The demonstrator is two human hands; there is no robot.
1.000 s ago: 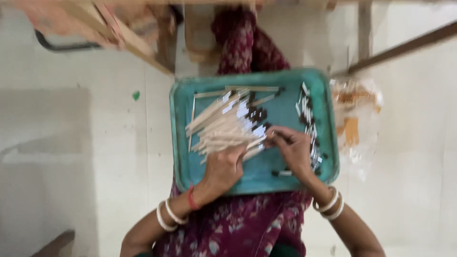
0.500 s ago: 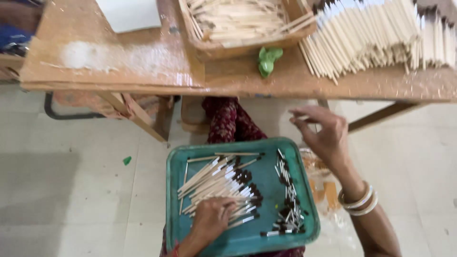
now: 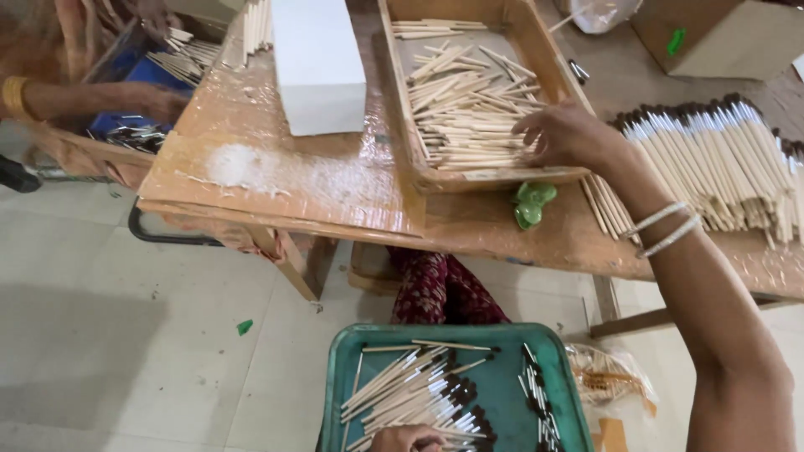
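My right hand [image 3: 563, 134] reaches up over the low wooden table into a wooden tray [image 3: 400, 100] full of bare wooden sticks [image 3: 465, 100]; its fingers rest on the sticks at the tray's right side, and whether it grips any is unclear. My left hand [image 3: 408, 438] shows only at the bottom edge, lying on a bundle of sticks with dark and white tips [image 3: 414, 393] in the green tray [image 3: 352, 351] on my lap.
A big pile of tipped sticks [image 3: 720, 163] lies at the table's right. A white block [image 3: 316, 63], a green scrap [image 3: 533, 203] and a white powder patch [image 3: 239, 166] are on the table. Another person's arm [image 3: 79, 99] works at far left.
My right hand left the green tray and rose to the wooden tray on the table. The view tilted up from my lap to the tabletop. My left hand stayed on the bundle.
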